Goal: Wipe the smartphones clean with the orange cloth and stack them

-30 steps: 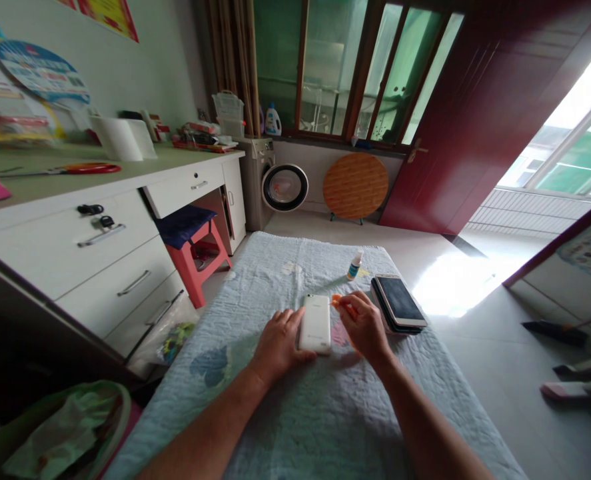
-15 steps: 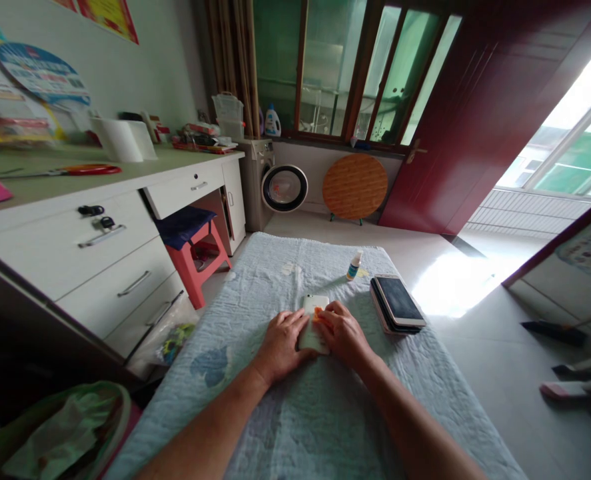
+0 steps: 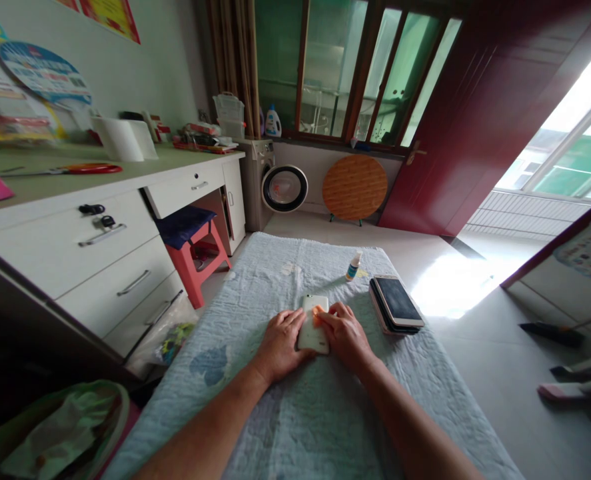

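A white phone lies back-up on the pale blue quilted cloth. My left hand lies along its left edge, fingers curled against it and holding it down. My right hand is closed on a small orange cloth and presses it onto the phone's back. To the right, a stack of phones lies with a dark screen on top. A small white bottle with a blue label stands just behind them.
A white desk with drawers runs along the left, and a red stool is tucked beneath it. A washing machine and a round wooden tabletop stand at the far wall. A green bag sits at lower left.
My right hand moved left from beside the phone's top right corner onto its back, taking the orange cloth with it. The left hand stayed on the phone.
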`<state>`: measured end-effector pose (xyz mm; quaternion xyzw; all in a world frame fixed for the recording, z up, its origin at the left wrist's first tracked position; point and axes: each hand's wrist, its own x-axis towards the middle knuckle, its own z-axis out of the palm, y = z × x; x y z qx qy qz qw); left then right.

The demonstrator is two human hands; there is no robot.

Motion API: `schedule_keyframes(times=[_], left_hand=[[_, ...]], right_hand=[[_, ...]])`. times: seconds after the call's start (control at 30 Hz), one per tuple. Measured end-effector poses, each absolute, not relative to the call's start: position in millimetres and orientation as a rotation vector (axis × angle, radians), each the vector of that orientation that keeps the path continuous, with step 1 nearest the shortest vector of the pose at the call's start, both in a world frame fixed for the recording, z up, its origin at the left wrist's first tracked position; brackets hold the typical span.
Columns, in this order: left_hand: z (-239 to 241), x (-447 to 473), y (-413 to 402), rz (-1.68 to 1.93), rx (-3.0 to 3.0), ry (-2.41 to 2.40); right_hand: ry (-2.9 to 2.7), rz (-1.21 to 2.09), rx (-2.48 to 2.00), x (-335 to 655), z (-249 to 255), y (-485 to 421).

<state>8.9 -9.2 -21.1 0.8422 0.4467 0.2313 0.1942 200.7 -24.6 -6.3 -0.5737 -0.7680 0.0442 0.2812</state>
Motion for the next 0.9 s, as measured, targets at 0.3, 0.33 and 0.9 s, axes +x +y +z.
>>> schedule_keyframes(times=[0.3, 0.33, 0.9], left_hand=[[-18, 8, -7, 0.63, 2.341, 1.221], [-19, 7, -6, 0.634, 2.335, 1.216], [-4, 14, -19, 0.673, 2.401, 1.211]], right_hand=[[-1.978, 0.173, -1.578, 196, -18, -24], [-1.965, 0.186, -1.572, 196, -17, -24], [-2.096, 0.147, -1.462, 196, -11, -28]])
